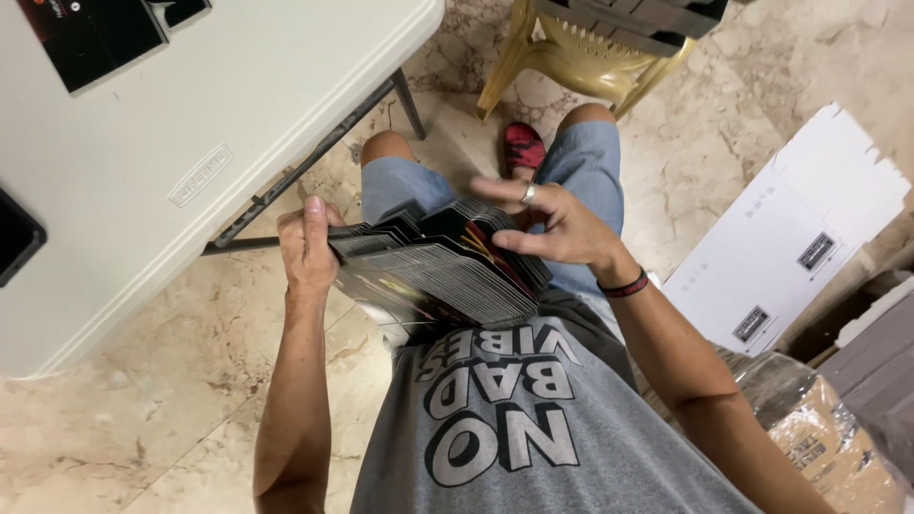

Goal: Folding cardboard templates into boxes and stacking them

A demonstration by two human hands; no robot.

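My left hand [307, 249] grips the left edge of a fanned stack of dark flat cards [440, 271] over my lap; right hand [552, 227] half-open, fingers spread, resting on its right end.

**Stack of flat dark cards, fanned**

Thick stack of thin, flat cards [447, 271]: dark glossy faces with red-yellow print, pale edges. Held roughly level above the lap, fanned and splayed toward the right side, edges stepped, not squared up.
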